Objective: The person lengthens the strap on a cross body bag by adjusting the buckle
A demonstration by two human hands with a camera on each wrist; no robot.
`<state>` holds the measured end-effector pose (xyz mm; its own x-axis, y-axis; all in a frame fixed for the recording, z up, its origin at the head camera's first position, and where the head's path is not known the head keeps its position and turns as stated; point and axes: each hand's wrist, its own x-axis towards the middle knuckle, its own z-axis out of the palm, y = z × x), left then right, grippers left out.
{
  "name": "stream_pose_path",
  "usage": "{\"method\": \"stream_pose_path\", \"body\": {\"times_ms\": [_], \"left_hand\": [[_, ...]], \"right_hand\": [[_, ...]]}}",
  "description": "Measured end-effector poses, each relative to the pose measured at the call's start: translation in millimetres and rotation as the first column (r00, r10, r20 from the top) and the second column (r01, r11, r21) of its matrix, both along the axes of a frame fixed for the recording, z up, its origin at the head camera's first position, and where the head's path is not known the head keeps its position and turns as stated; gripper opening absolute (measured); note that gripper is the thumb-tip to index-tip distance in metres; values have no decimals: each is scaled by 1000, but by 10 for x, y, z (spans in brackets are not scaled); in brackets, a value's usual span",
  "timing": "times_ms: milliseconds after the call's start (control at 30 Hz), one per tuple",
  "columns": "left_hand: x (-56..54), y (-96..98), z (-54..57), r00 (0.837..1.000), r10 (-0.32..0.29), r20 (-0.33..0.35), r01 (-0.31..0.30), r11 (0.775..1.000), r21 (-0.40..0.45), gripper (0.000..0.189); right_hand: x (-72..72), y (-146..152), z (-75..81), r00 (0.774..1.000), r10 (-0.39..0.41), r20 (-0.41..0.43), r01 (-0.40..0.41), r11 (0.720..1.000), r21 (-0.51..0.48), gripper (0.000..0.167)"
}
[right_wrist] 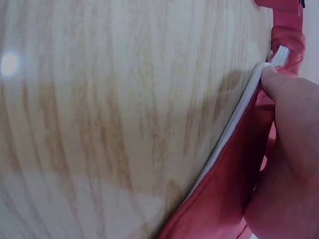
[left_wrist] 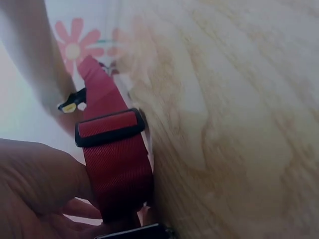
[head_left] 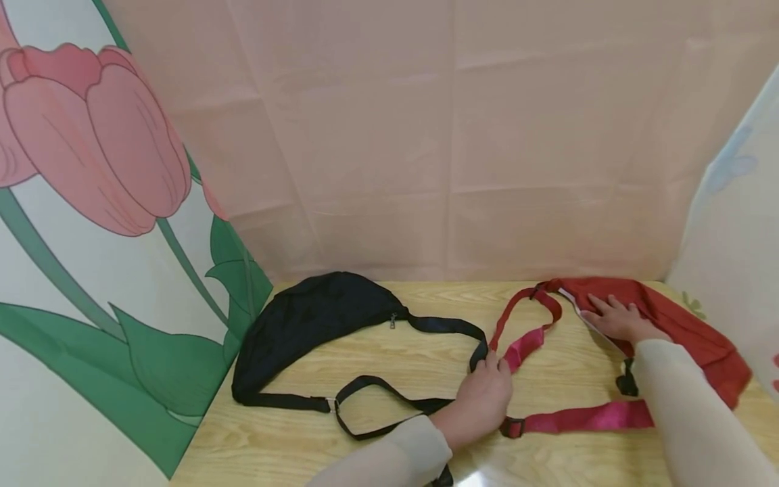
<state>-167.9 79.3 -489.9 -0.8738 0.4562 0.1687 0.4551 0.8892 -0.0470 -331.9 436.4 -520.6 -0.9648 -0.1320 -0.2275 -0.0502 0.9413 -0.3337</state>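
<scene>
A red waist bag (head_left: 654, 308) lies at the right, its curved edge trimmed in white. My right hand (head_left: 619, 318) rests on the bag with fingers spread, and in the right wrist view the thumb (right_wrist: 276, 82) lies along the white-trimmed edge. My left hand (head_left: 483, 396) grips the red strap (left_wrist: 119, 174) of that bag, just beyond a black slider buckle (left_wrist: 109, 128). The black strap (head_left: 447, 325) of a black waist bag (head_left: 322, 311) reaches this hand too and partly disappears behind it. The left fingertips are hidden in the left wrist view.
Everything lies on a light wood-grain tabletop (head_left: 359, 355). A pink cloth (head_left: 450, 135) hangs behind it, with a tulip-printed panel (head_left: 97, 203) on the left and a pale printed panel (head_left: 736, 237) on the right. A black buckle (head_left: 627, 379) lies beside the red bag.
</scene>
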Motion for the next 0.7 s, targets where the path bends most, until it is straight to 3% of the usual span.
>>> {"method": "stream_pose_path", "body": {"times_ms": [100, 200, 333, 500, 700], "left_hand": [[-11, -23, -19, 1000, -6, -15, 6, 1000, -16, 20], [-10, -50, -26, 1000, 9, 17, -9, 1000, -12, 14], [1, -89, -5, 998, 39, 43, -37, 998, -45, 15], [19, -128, 20, 999, 45, 6, -44, 994, -100, 18], [43, -134, 37, 1000, 26, -14, -28, 986, -167, 9]], "right_hand": [[-6, 23, -27, 998, 34, -44, -33, 999, 22, 82], [-15, 42, -48, 995, 65, -75, -62, 997, 42, 79], [-6, 57, -37, 998, 37, -45, -37, 999, 6, 81], [-1, 71, -26, 999, 29, -43, -30, 999, -19, 82], [0, 84, -49, 998, 39, -48, -40, 999, -26, 83]]}}
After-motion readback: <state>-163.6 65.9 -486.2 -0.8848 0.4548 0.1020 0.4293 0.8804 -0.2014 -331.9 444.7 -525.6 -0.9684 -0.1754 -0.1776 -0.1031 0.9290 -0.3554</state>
